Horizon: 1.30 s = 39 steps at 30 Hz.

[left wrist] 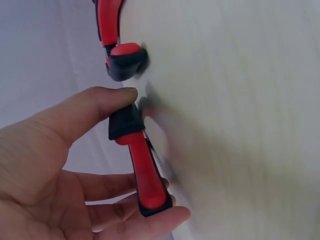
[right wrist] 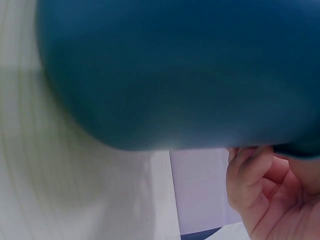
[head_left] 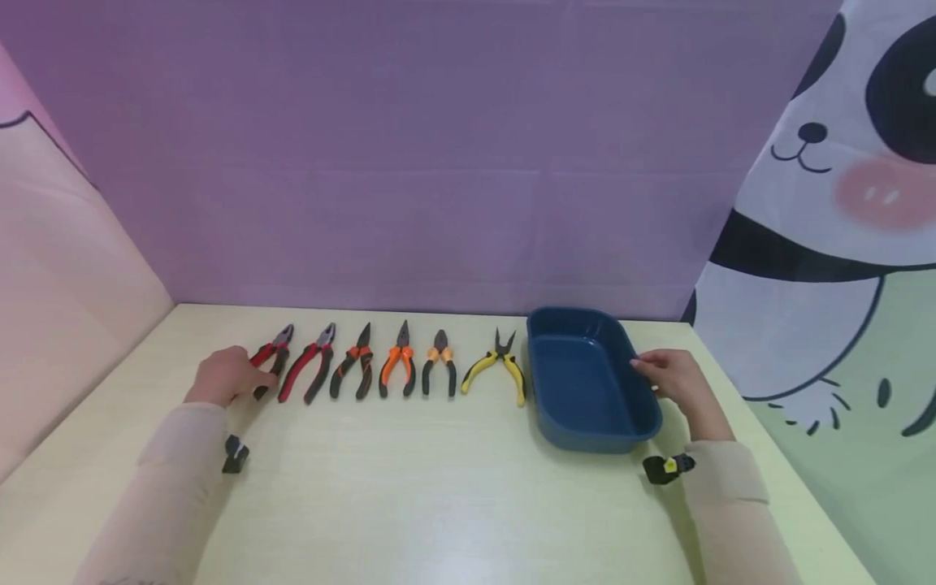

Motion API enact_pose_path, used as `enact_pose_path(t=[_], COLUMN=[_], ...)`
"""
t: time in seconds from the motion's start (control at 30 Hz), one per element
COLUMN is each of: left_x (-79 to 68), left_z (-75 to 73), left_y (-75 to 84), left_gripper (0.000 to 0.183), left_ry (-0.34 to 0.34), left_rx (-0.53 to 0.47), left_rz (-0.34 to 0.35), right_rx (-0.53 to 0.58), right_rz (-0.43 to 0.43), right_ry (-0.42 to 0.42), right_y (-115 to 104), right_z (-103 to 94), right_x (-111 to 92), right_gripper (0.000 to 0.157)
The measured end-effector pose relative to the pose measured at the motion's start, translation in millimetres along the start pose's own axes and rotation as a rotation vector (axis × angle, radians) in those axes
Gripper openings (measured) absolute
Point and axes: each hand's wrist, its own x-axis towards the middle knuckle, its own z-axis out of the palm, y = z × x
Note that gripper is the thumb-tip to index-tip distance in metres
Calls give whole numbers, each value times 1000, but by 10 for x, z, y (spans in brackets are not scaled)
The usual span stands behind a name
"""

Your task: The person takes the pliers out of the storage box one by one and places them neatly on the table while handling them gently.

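Observation:
At the left end of a row of pliers, my left hand (head_left: 225, 375) grips the red-and-black pliers (head_left: 281, 348) by the handles. In the left wrist view the thumb lies on one handle, and the fingers curl around the other red handle (left wrist: 149, 180). Over on the right, my right hand (head_left: 676, 378) pinches the right rim of a deep blue plastic tray (head_left: 585, 443), thumb over the edge. The right wrist view shows the curled fingers (right wrist: 250, 172) under the rim, against the tray's outer wall (right wrist: 165, 100). Nothing lies inside the tray.
Rightward along the row lie a second red-and-black pair (head_left: 310, 366), black-and-orange pliers (head_left: 354, 363), orange needle-nose pliers (head_left: 398, 361), smaller orange-and-black pliers (head_left: 440, 366) and yellow-handled pliers (head_left: 500, 366). A purple backdrop (head_left: 409, 162) rises behind the pale wooden table (head_left: 409, 504).

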Motion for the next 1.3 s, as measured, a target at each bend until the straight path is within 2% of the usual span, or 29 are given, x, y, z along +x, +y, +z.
enact_pose_path(t=[0.27,0.47,0.67,0.97,1.3], left_x=[-1,-47,-81,-75,-169], left_z=[14,-12,-19,6,-119], left_y=[15,84,115,37,-68], left_gripper=[44,37,37,48,55], left_ry=[6,-23,-41,-83,-93], left_rx=[61,88,97,49,45], left_rz=[20,20,-2,-19,24], right_rx=[-3,-2,4,-10,-15], right_rz=[-3,-8,-14,1,18], right_ry=[-2,1,-1,-4,-15], right_y=[12,8,1,11,40], right_z=[-3,-3,-7,-21,-25], right_x=[-8,-10,-15,-15,24], right_gripper=[42,41,41,42,48])
